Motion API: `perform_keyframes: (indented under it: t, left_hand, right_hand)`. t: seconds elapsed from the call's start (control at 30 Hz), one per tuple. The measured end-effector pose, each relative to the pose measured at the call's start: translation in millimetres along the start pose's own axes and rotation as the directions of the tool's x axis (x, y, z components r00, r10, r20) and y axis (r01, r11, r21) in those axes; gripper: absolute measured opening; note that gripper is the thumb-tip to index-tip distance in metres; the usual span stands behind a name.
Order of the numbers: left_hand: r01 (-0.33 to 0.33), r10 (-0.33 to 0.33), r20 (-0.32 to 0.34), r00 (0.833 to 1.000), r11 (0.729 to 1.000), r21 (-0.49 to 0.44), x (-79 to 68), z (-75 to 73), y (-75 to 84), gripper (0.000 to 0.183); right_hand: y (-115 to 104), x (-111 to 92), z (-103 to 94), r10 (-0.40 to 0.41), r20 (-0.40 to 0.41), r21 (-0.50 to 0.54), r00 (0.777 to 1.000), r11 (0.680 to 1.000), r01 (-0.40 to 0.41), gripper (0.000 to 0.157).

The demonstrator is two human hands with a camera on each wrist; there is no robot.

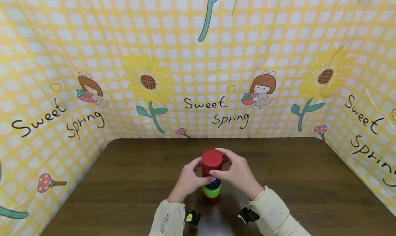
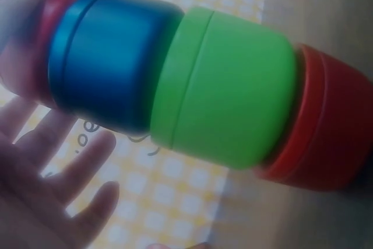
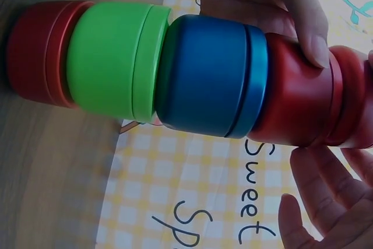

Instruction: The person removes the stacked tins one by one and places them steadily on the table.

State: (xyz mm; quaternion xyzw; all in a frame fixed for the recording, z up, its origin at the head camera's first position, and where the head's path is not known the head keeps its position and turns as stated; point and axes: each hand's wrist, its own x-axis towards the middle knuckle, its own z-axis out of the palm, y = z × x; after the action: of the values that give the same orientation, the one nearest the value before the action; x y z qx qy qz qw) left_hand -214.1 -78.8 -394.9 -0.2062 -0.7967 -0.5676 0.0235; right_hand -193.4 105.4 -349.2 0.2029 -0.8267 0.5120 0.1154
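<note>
Both hands hold the red top of an upright stack of rounded jars. In the right wrist view, a red jar (image 3: 291,97) sits above a blue jar (image 3: 204,77), with a further red piece (image 3: 352,86) above a groove. Below the blue are a green jar (image 3: 105,59) and a bottom red jar (image 3: 35,53). My left hand (image 1: 188,181) grips the red from the left, thumb in front near the blue. From the right, my right hand (image 1: 236,172) grips it higher, thumb on the front and fingers behind. The flat red top (image 1: 212,157) faces up.
The stack stands on a dark brown wooden table (image 1: 133,181). A yellow checked cloth (image 1: 198,67) with printed flowers and lettering rises behind the table and along both sides. Black straps with small devices (image 1: 192,217) are on the wrists, over pale sleeves (image 1: 168,218).
</note>
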Motion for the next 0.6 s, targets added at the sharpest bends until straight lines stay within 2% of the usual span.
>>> perform_keyframes:
  t: [0.2,0.43,0.6]
  left_hand:
    - [0.013,-0.013,-0.012,1.0,1.0,-0.001,1.7,1.6,-0.2,0.057]
    - [0.015,-0.015,0.004,1.0,1.0,-0.022,2.1,1.0,0.3,0.058]
    - [0.024,-0.024,0.005,1.0,0.999,-0.029,1.1,1.1,-0.9,0.058]
  right_hand:
    - [0.0,-0.9,-4.8,0.015,-0.009,-0.011,1.0,1.0,-0.016,0.059]
    - [2.9,-1.7,-13.3,-0.001,-0.031,-0.049,1.0,0.999,-0.001,0.06]
    - [6.4,-4.8,-20.7,0.015,-0.052,-0.066,0.999,0.998,-0.018,0.061]
